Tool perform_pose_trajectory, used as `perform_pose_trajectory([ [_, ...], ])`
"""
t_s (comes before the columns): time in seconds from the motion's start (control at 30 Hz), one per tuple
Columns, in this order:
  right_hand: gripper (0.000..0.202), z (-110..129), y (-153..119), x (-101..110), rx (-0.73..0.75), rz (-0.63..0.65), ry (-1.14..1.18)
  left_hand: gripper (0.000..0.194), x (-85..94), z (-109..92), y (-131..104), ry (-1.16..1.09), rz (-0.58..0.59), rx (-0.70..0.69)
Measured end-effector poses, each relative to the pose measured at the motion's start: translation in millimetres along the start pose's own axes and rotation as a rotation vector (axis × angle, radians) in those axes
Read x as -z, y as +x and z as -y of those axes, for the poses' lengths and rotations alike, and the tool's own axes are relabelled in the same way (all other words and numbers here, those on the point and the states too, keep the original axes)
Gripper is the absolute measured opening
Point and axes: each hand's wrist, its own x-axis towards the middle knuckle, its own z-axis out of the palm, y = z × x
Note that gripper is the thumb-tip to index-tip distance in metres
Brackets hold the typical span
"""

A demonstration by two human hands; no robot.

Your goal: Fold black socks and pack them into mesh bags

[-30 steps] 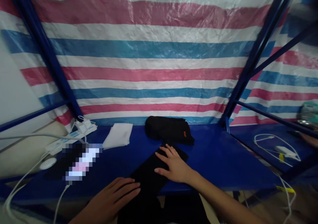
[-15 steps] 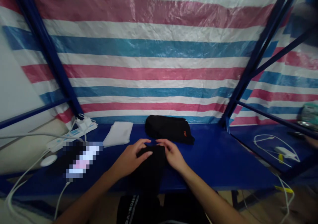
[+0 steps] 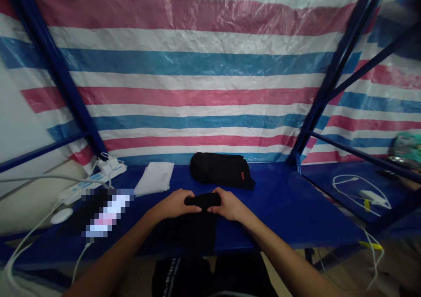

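Observation:
My left hand point(image 3: 175, 204) and my right hand point(image 3: 229, 204) grip a piece of black cloth point(image 3: 203, 201) from both ends. Each thumb presses on its near side while the other fingers curl behind it. Its upper edge is folded or rolled into a thick band between the hands. The lower part lies on the blue table point(image 3: 276, 220) and reaches toward the front edge, dark and hard to make out. Just beyond my hands rests a folded black fabric item point(image 3: 221, 169), sock-like, with small orange lettering. A folded white cloth point(image 3: 154, 177) lies to the left of it.
On the left are a blurred-out lit phone point(image 3: 108, 216), a white power strip point(image 3: 92, 183) with cables, and a white round object point(image 3: 62, 216). Blue metal posts point(image 3: 315, 99) frame a striped plastic sheet. A white charger point(image 3: 375, 197) lies at right.
My hands have taken hold of the black cloth's upper edge at both sides. That edge now looks folded into a thick band. The view has shifted slightly.

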Motion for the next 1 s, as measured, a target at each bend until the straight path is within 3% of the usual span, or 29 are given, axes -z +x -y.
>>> perform_pose_trajectory([
  [0.07, 0.042, 9, 6, 8, 0.024, 0.033, 0.025, 0.045, 11.5, -5, -1, -0.031, 0.05, 0.019],
  [0.1, 0.038, 14, 8, 14, 0.059, 0.007, 0.05, 0.041, 17.8, -10, -1, -0.041, 0.021, 0.014],
  [0.23, 0.028, 35, -1, 46, 0.388, -0.294, 0.077, 0.02, 34.8, -39, -5, -0.033, -0.411, -0.139],
  [0.3, 0.038, 39, -17, 58, 0.537, -0.331, -0.015, 0.012, 29.6, -50, -14, 0.018, -0.544, -0.231],
  [0.37, 0.043, 37, -36, 63, 0.584, -0.239, -0.132, 0.023, 12.3, -54, -28, 0.085, -0.524, -0.268],
  [0.43, 0.036, 29, -54, 60, 0.572, -0.068, -0.188, 0.03, -12.5, -54, -42, 0.127, -0.404, -0.267],
  [0.5, 0.023, 18, -65, 54, 0.546, 0.097, -0.142, 0.027, -36.9, -54, -54, 0.121, -0.293, -0.253],
  [0.57, 0.014, 8, -70, 48, 0.497, 0.154, -0.05, 0.019, -54.3, -55, -62, 0.091, -0.262, -0.237],
  [0.67, 0.023, -2, -67, 41, 0.366, 0.087, 0.039, 0.019, -62.9, -59, -63, 0.017, -0.325, -0.181],
  [0.77, 0.025, -5, -55, 34, 0.3, -0.014, 0.058, 0.021, -58.3, -62, -51, -0.123, -0.349, -0.066],
  [0.87, 0.012, -2, -46, 26, 0.392, -0.129, -0.047, 0.015, -53.1, -63, -37, -0.211, -0.343, 0.031],
  [1.0, 0.03, 4, -49, 23, 0.584, -0.094, -0.306, 0.01, -54.6, -66, -29, -0.165, -0.457, 0.117],
])
